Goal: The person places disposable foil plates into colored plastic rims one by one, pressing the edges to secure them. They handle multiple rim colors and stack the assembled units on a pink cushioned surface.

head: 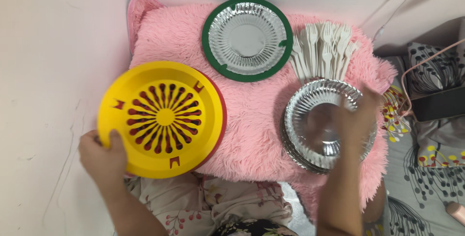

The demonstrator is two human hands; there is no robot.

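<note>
— Pink fluffy cushion (252, 134) as the work surface, pale wall at nine o'clock, patterned bedding (431, 168) at three o'clock.

— Left hand (102, 156) clamped on the seven o'clock rim of the yellow slotted plate holder (164, 117), thumb on top. Right hand (356, 120) blurred over the stack of silver foil plates (319, 124); cannot tell whether gripping or merely touching.

— Risks?

— Holder hanging past the cushion's edge toward the wall; likely to tip off if released. Soft pile under the stack, so could lean or slide toward five o'clock.

— Room?

— Tight. White plastic forks (322, 49) just beyond the stack at twelve o'clock, easily scattered. Green-rimmed holder with foil plate (247, 38) farther back. Open fur only in the middle.
</note>
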